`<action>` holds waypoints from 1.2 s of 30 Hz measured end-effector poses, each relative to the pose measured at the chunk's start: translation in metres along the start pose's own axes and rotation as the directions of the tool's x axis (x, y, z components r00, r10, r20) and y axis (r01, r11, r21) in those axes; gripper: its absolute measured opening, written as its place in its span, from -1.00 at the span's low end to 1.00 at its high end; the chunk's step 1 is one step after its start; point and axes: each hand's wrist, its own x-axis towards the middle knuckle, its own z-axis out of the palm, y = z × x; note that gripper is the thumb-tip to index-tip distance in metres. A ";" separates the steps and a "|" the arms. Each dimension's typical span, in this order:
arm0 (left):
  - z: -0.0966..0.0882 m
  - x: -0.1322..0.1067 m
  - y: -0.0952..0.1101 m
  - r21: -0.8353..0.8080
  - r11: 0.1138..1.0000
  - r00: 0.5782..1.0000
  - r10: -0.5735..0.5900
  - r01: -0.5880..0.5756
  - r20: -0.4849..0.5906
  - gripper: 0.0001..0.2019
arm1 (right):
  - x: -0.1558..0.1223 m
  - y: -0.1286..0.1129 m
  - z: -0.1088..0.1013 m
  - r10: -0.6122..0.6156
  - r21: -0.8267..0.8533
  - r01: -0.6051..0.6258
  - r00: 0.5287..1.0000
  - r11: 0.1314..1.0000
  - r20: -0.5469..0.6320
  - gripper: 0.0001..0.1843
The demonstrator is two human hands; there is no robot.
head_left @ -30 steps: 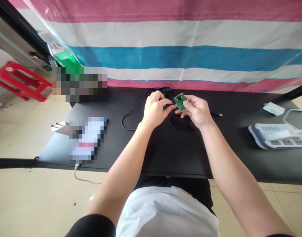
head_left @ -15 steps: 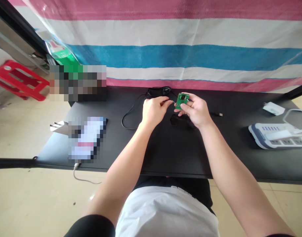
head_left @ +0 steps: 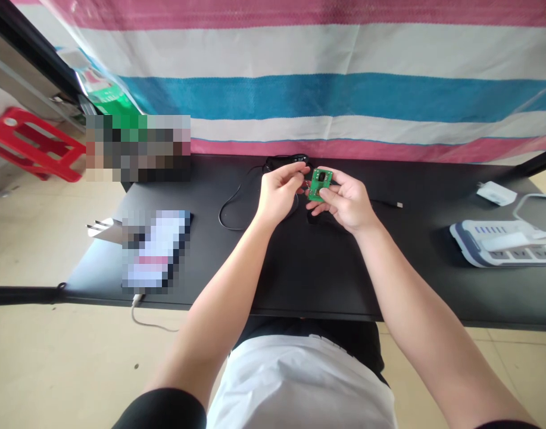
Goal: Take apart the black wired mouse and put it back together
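Observation:
My right hand [head_left: 344,202] pinches a small green circuit board [head_left: 320,182] above the black table [head_left: 411,262], tilted up toward me. My left hand [head_left: 279,190] is closed right beside the board's left edge, its fingertips pinching something small that I cannot make out, likely the end of the black cable [head_left: 230,205]. That cable loops on the table to the left of my hands. A dark flat part [head_left: 321,218] lies on the table under my right hand.
A white power strip [head_left: 505,244] and a white adapter [head_left: 496,193] sit at the right. A cable plug [head_left: 395,205] lies right of my hands. Blurred-out items are at the left. A striped tarp [head_left: 326,89] hangs behind; a red stool [head_left: 31,143] stands far left.
Both hands shifted slightly left and closer together. The green board turned more upright, and my left fingers came up against its left edge.

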 end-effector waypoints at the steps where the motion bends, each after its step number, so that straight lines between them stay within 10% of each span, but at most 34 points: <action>1: -0.001 0.000 0.000 -0.031 0.999 1.000 -0.010 0.010 0.010 -0.71 | 0.000 0.000 0.000 -0.007 -0.002 0.007 1.000 1.000 0.017 -0.21; 11: -0.006 -0.001 0.005 -0.058 0.998 1.000 -0.010 0.010 -0.010 -0.67 | 0.002 -0.003 0.000 -0.066 -0.070 0.056 0.987 0.996 -0.145 -0.19; 23: -0.006 -0.003 0.005 0.084 0.995 0.998 0.054 -0.057 0.042 -0.73 | -0.002 -0.005 0.002 0.018 0.009 -0.018 0.999 1.000 0.035 -0.32; 36: 0.002 -0.009 0.014 0.034 0.999 0.997 0.009 -0.012 0.074 -0.80 | -0.002 -0.008 0.005 -0.091 -0.158 0.078 0.993 0.984 -0.079 -0.34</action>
